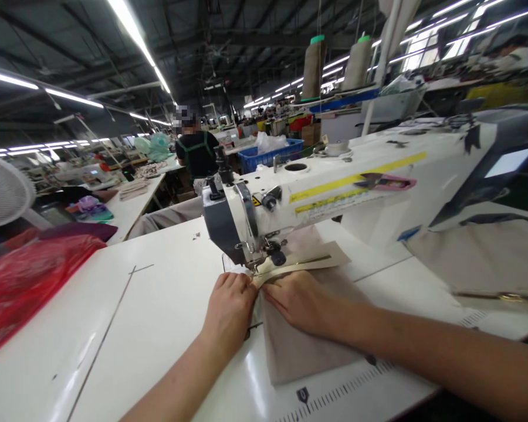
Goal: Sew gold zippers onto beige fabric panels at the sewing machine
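Note:
A white sewing machine (334, 181) stands on a white table (149, 305). A beige fabric piece (299, 346) lies under its needle area (257, 264), with a cream strip (303, 264) running right from the presser foot. My left hand (229, 306) rests at the fabric's left edge just before the needle, fingers curled and pressed on the cloth. My right hand (300, 302) lies flat on the fabric to the right of the seam, fingertips pointing toward the needle.
A red plastic bag (22, 275) lies at the table's left. More beige fabric (479, 258) is heaped at the right. A white fan (2, 190) stands far left. A person in a dark shirt (197, 153) is behind the machine, near a blue crate (270, 157). Two thread cones (337, 61) stand above.

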{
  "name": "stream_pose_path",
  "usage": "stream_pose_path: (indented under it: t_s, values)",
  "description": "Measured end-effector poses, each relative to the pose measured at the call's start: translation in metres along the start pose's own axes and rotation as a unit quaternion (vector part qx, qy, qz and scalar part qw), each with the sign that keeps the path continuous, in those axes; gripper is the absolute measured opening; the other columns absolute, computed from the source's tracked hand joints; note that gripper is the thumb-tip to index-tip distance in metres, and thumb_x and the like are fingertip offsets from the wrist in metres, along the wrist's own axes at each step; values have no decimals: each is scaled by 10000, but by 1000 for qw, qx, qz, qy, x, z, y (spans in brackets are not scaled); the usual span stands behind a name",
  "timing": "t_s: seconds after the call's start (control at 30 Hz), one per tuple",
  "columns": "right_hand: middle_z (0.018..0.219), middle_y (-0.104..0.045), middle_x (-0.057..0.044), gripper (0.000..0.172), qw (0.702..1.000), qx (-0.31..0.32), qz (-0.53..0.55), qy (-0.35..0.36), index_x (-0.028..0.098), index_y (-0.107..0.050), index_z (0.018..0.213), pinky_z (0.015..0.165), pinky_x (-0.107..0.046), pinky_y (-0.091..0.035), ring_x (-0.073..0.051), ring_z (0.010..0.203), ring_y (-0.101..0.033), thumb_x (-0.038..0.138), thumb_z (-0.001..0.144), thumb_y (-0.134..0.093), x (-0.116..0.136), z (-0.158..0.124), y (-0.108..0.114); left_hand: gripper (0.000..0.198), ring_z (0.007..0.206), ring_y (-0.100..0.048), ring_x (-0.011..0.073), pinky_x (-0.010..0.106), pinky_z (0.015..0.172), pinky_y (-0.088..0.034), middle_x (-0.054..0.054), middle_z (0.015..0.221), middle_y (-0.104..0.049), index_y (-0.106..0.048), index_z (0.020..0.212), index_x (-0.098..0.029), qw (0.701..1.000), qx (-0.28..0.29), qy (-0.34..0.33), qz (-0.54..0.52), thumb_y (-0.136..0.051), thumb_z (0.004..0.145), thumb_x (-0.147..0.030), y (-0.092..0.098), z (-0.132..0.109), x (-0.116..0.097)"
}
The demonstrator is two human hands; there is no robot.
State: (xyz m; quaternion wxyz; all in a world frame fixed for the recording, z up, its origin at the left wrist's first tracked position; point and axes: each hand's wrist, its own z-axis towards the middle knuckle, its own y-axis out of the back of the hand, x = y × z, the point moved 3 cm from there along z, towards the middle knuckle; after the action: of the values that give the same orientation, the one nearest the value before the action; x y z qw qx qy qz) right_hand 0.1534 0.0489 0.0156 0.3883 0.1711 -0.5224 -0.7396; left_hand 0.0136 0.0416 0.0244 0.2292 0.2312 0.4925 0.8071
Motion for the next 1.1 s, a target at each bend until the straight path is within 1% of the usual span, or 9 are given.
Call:
stream_pose_path:
  t_s: [0.1,0.17,0.2,0.33,0.43,0.53,0.67,0.93,1.1]
  values:
    - [757,-633,-59,197,994,-55,-67,65,148,-616,799,638,-328,-418,-193,701,-563,142,882,-437,4,1,6,97,752,-561,214,366,705,-467,66,801,-623,-623,862,-135,1000,-4,-6,7,-551,803,-108,1,1,-2]
    - [849,-640,-84,156,990,-93,-88,56,123,-621,863,700,-352,-435,-217,798,-564,120,866,-464,1,3,6,92,754,-558,210,369,716,-464,64,790,-616,-617,829,-140,1000,-8,-6,7,-529,821,-113,0,1,-2]
    - [890,-642,-91,144,991,-94,-80,42,113,-620,884,728,-348,-442,-216,830,-562,106,857,-479,-1,5,4,106,760,-560,207,368,722,-463,64,791,-615,-616,828,-141,1000,-10,-8,6,-513,834,-118,0,1,-2]
    - [951,-650,-79,144,999,-41,-2,17,105,-621,892,793,-281,-456,-172,865,-572,75,854,-486,-10,12,-7,131,783,-568,205,362,729,-462,66,816,-623,-617,859,-140,1000,-20,-13,-7,-487,860,-138,-1,0,0]
    - [966,-654,-84,186,1000,-18,5,10,105,-617,915,796,-283,-461,-167,865,-584,80,883,-436,-13,16,-8,131,778,-571,210,366,721,-464,70,826,-631,-622,853,-141,1000,-23,-11,-7,-491,859,-148,-3,2,3]
    - [938,-657,-76,205,1000,-12,16,-5,120,-613,904,777,-286,-466,-164,841,-593,85,892,-412,-15,19,-7,139,753,-579,199,351,706,-465,64,823,-646,-620,812,-148,999,-38,-4,-14,-491,861,-146,-6,4,5]
    - [886,-659,-72,162,1000,3,19,-9,106,-618,852,773,-283,-471,-175,830,-597,63,855,-463,-16,22,-5,143,748,-591,181,331,715,-467,59,823,-665,-608,785,-148,997,-66,19,-37,-494,869,-164,-9,4,8]
    - [942,-666,-84,204,1000,6,8,1,110,-628,899,753,-285,-470,-188,851,-607,42,837,-447,-16,21,-7,169,699,-584,176,331,682,-453,52,764,-651,-598,769,-152,997,-59,33,-31,-475,882,-178,-11,3,9]
    - [876,-669,-64,213,1000,0,11,-5,133,-621,861,695,-270,-462,-169,770,-610,52,843,-425,-18,23,-8,187,688,-575,182,330,668,-444,55,740,-640,-585,747,-149,997,-61,34,-21,-467,889,-182,-12,4,10]
